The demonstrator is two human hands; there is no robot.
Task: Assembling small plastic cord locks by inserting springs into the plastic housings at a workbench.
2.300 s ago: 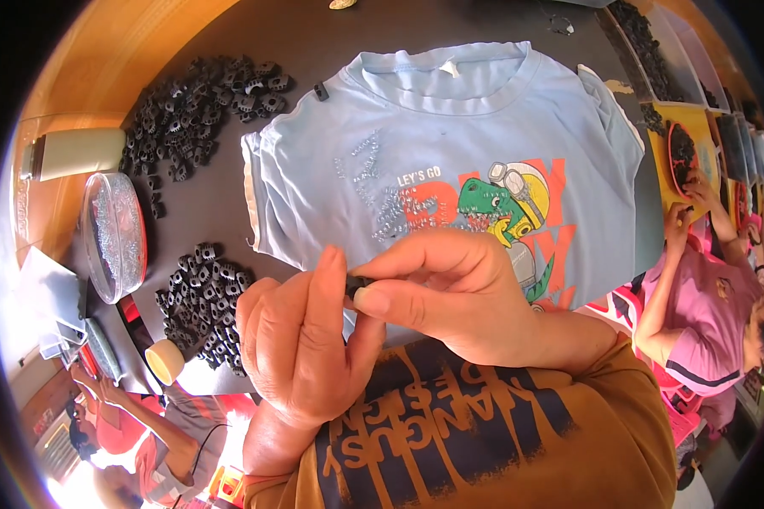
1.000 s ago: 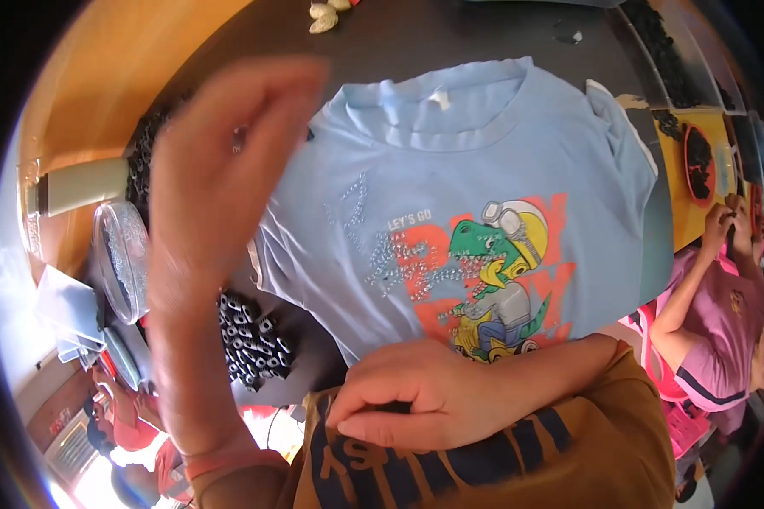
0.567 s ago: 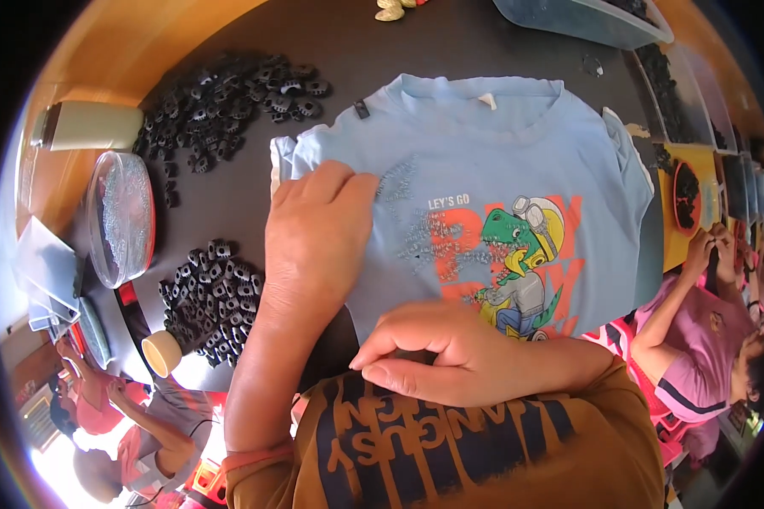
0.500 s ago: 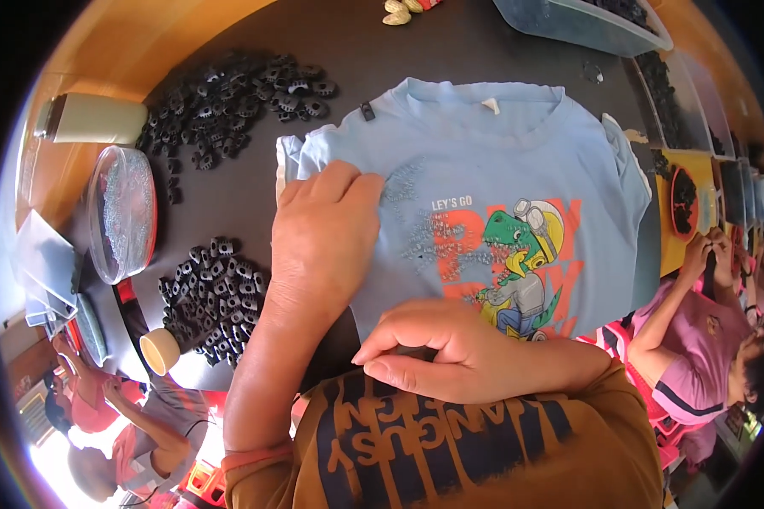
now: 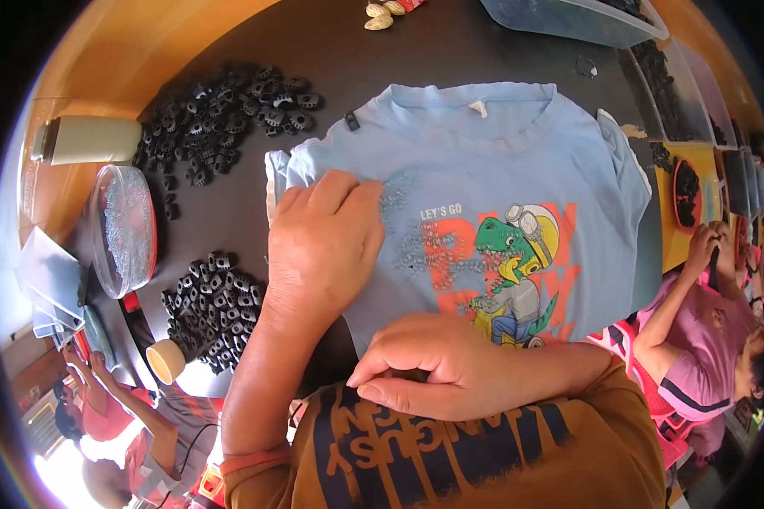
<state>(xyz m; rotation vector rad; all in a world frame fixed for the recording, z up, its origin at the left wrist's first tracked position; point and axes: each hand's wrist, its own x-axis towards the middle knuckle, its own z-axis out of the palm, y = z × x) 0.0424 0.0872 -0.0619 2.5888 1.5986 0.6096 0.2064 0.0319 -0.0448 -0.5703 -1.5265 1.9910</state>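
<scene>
A light blue T-shirt (image 5: 560, 170) with a dinosaur print lies spread on the dark table. Many tiny silvery bits (image 5: 416, 246), which look like small springs, are scattered on its front. My left hand (image 5: 327, 242) rests on the shirt just left of these bits, fingers curled down and their tips hidden beneath it. Close to my body, over the shirt's near edge, my right hand (image 5: 437, 360) is held curled, thumb and forefinger drawn toward each other. Whatever either hand holds is not visible. One small black plastic part (image 5: 352, 121) lies by the shirt's far left shoulder.
Two piles of black parts, a far one (image 5: 221, 119) and a nearer one (image 5: 216, 314), lie left. Beside them are a clear dish (image 5: 123, 229) of silvery bits, a jar (image 5: 93, 140) and a yellow cup (image 5: 165, 360). A plastic bin (image 5: 569, 21) stands far right. Other people sit both sides.
The view has shifted slightly, so the table and shirt appear farther left. My left hand has moved a little toward the silvery bits, still curled. My right hand stays almost in place.
</scene>
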